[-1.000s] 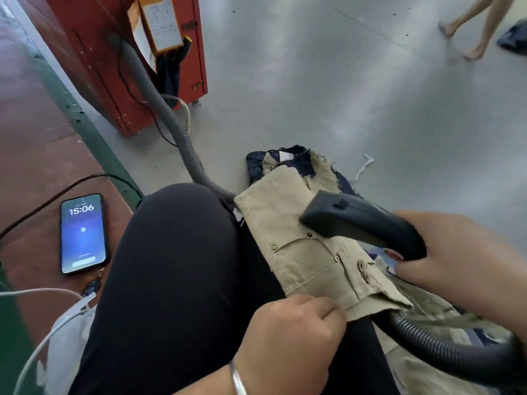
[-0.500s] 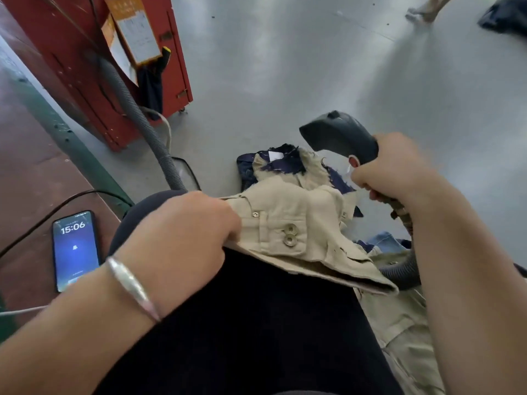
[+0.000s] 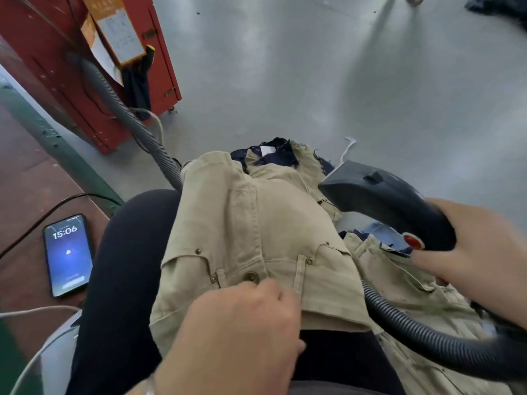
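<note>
Soft, limp khaki trousers (image 3: 256, 223) drape over the thigh (image 3: 122, 266), the left hand (image 3: 242, 332) gripping the waistband (image 3: 328, 283) with curled fingers (image 3: 281, 295), probably the firmest hold, while the right hand (image 3: 479, 252) grips the hose-fed black nozzle (image 3: 385, 201)

khaki trousers (image 3: 256, 223): draped over lap, buttoned waistband nearest | dark hose nozzle (image 3: 385, 201): tilted, head just beside trousers

The phone (image 3: 68, 255) screen reads 15:06; the cabinet's papers are unreadable.
</note>
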Available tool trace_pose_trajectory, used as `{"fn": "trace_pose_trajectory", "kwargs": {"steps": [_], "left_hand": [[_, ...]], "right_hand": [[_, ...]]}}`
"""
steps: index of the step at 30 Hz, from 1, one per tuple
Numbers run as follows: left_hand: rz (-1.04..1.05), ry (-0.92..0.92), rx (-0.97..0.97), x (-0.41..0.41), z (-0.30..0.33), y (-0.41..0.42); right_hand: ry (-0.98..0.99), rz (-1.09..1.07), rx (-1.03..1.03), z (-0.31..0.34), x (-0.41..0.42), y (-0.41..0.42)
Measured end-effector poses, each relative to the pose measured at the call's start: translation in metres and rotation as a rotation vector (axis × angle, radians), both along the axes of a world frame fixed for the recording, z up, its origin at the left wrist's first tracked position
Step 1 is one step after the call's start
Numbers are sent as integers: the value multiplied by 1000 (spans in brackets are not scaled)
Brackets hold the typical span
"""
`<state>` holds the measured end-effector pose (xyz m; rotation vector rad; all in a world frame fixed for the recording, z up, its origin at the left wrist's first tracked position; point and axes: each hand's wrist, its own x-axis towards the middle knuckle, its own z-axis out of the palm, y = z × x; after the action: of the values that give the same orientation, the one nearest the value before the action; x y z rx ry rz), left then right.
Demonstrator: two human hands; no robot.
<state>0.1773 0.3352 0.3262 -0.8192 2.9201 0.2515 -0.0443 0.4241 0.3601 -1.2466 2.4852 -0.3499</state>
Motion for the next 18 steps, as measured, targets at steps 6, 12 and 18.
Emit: {"fn": "trace_pose_trajectory", "kwargs": {"steps": [6, 12, 18], "left_hand": [[-135, 116, -29, -18, -31, 9], [-167, 212, -60, -17, -46, 5], [-129, 270, -156, -14, -46, 4]], "right_hand": [[15, 56, 148, 1, 18, 16], [130, 87, 262, -21, 33, -17], [87, 13, 114, -59, -1, -92]]}}
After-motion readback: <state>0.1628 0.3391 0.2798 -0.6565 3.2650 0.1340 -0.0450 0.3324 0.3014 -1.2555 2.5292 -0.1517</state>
